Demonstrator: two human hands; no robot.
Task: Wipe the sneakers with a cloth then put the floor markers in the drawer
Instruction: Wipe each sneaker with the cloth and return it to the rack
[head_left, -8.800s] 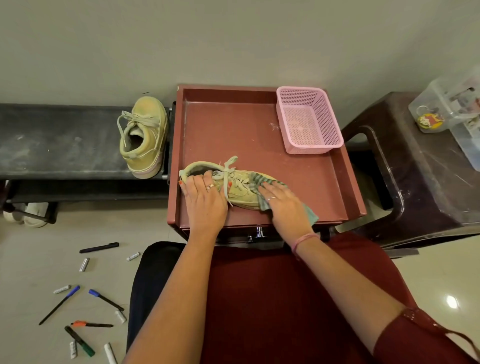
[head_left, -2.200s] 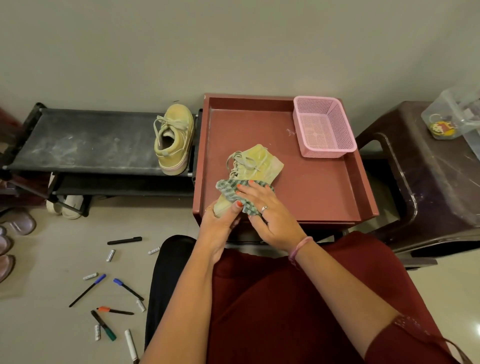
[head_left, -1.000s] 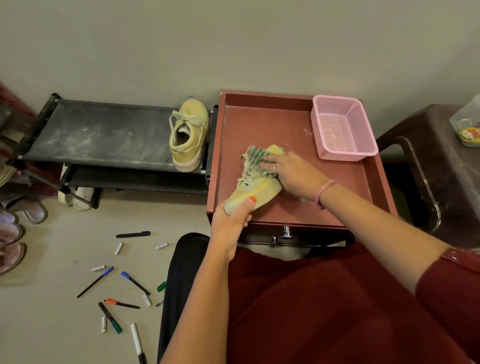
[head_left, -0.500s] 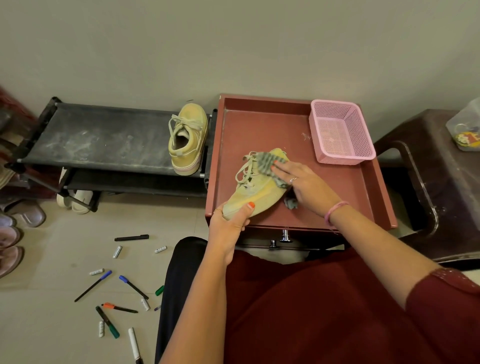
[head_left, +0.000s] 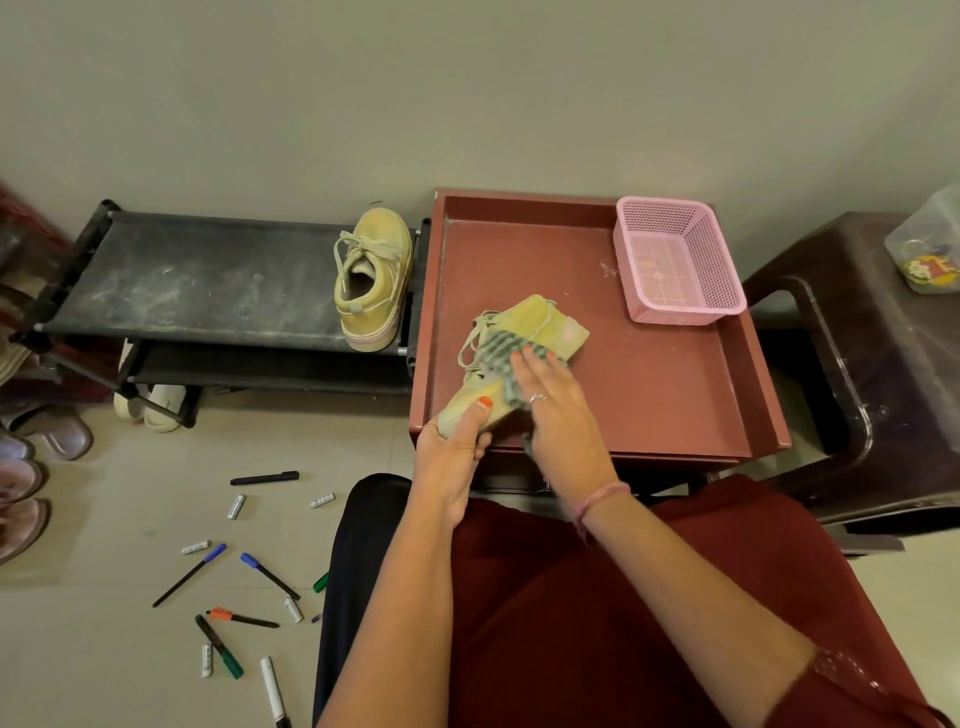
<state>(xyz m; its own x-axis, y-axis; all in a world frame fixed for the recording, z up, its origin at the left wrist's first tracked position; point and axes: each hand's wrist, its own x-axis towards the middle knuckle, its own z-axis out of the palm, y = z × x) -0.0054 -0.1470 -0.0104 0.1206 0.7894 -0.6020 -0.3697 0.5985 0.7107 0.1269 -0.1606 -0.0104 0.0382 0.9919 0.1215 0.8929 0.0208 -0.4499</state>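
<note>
Right hand (head_left: 550, 410) pulled back toward the red tray's (head_left: 675, 410) front-left corner, fingers flat pressing the cloth (head_left: 501, 358) on the sneaker (head_left: 524, 348), left hand (head_left: 457, 447) still gripping its toe, markers (head_left: 223, 613) on floor, no legible writing

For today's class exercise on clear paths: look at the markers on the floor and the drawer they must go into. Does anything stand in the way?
Yes. The markers lie scattered on the floor, while both hands are busy on the sneaker. The drawer front under the red tray looks closed, and the person's lap sits right against it.
</note>
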